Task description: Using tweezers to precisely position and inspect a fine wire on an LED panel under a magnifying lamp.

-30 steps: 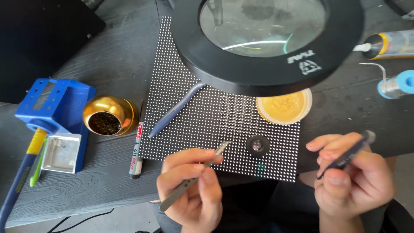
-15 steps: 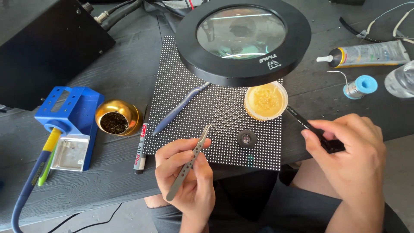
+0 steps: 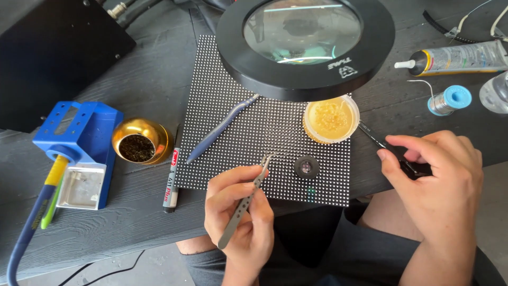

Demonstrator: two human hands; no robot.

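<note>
My left hand (image 3: pixel 238 217) holds grey metal tweezers (image 3: pixel 247 198), their tips resting over the near edge of a black dotted LED panel (image 3: pixel 233 95). My right hand (image 3: pixel 436 180) grips a thin black tool (image 3: pixel 378 142) whose tip lies on the table next to a small round tub of yellow paste (image 3: pixel 331 119). A small black round part (image 3: pixel 306 167) sits on the panel between my hands. A round black magnifier lamp (image 3: pixel 305 45) hangs over the panel's far side.
A blue-handled tool (image 3: pixel 219 128) lies across the panel. At the left stand a blue soldering iron stand (image 3: pixel 79 137), a gold tip-cleaner pot (image 3: pixel 138 140) and a marker pen (image 3: pixel 170 180). A glue tube (image 3: pixel 455 58) and solder spool (image 3: pixel 450 99) lie at the right.
The view has shifted, with the magnifier now further up. My right hand has lowered to the table with its black tool pointing at the yellow tub. My left hand keeps the tweezers near the panel edge.
</note>
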